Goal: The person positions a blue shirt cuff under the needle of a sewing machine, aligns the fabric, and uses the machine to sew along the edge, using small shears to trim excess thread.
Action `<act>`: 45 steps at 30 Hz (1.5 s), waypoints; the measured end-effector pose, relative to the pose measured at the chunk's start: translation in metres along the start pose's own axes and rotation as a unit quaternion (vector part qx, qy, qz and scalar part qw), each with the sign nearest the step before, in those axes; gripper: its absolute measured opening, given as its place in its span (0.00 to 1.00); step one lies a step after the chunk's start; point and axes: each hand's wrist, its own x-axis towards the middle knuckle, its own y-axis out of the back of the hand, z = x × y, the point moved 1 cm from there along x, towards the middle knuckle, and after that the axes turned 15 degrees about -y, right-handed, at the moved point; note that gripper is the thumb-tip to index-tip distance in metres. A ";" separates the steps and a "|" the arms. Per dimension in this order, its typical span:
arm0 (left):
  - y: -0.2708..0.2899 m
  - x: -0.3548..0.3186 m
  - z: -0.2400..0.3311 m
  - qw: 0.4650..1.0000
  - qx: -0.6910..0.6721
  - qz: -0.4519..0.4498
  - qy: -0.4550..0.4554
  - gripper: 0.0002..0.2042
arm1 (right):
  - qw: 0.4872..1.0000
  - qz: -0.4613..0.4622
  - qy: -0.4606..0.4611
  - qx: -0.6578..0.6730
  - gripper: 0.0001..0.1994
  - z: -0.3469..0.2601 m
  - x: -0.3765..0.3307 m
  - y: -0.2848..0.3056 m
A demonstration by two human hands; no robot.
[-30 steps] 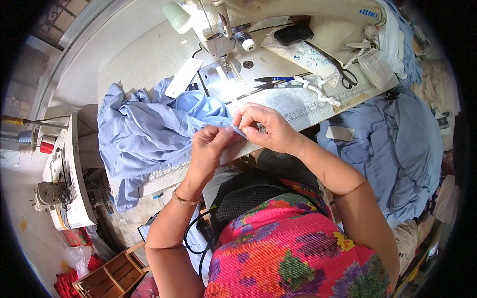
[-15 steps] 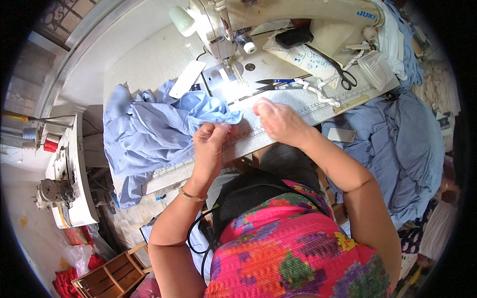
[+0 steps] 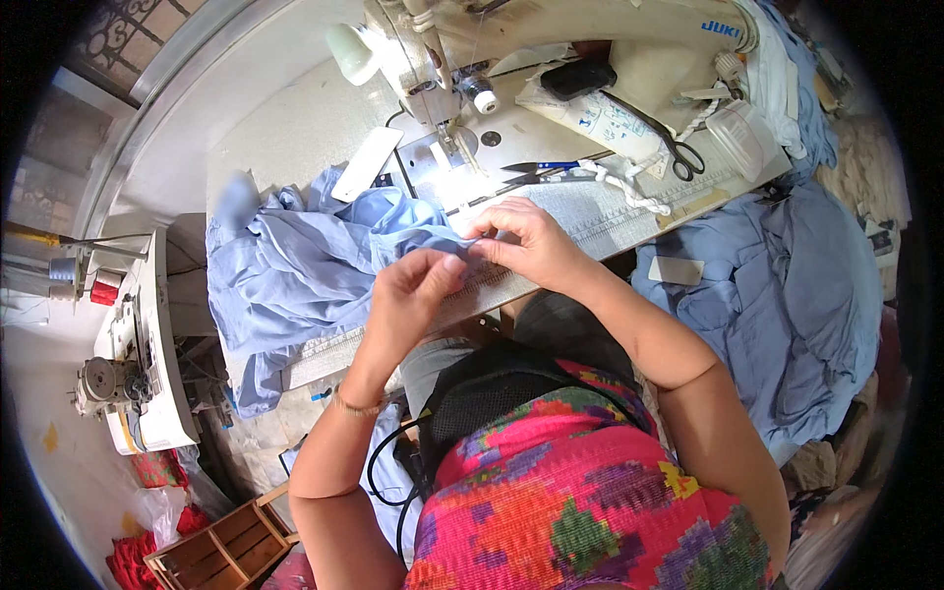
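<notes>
A light blue garment (image 3: 305,265) lies in folds over the left part of the sewing table, one edge reaching toward the middle. My right hand (image 3: 531,246) pinches that edge between thumb and fingertips. Just below and to the left, my left hand (image 3: 408,295) is closed, its thumb against curled fingers; what it holds, if anything, is hidden. Beyond the hands stands the sewing machine (image 3: 433,93), its needle area lit. Thread snips (image 3: 541,169) with dark blades lie right of the needle.
Black-handled scissors (image 3: 683,162), a dark phone-like object (image 3: 578,79), white braided cord (image 3: 629,192) and a clear plastic box (image 3: 742,138) sit at the table's right. More blue cloth (image 3: 767,305) is heaped beside it. Another machine (image 3: 138,374) stands left, above a wooden crate (image 3: 221,546).
My right hand has moved left and down onto the garment's edge. My left hand has drawn slightly back from the edge, its thumb now showing. The garment's edge has shifted a little.
</notes>
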 end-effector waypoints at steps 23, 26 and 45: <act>0.009 0.032 -0.025 0.991 -0.089 -0.103 -0.019 0.09 | 0.969 -0.051 -0.175 0.165 0.07 0.003 -0.010 0.002; 0.010 0.032 -0.024 0.989 -0.090 -0.112 -0.028 0.08 | 0.973 -0.035 -0.178 0.142 0.08 -0.007 -0.007 0.000; 0.009 0.028 -0.025 0.991 -0.093 -0.087 -0.048 0.06 | 0.973 0.131 0.068 -0.175 0.05 -0.020 -0.007 -0.005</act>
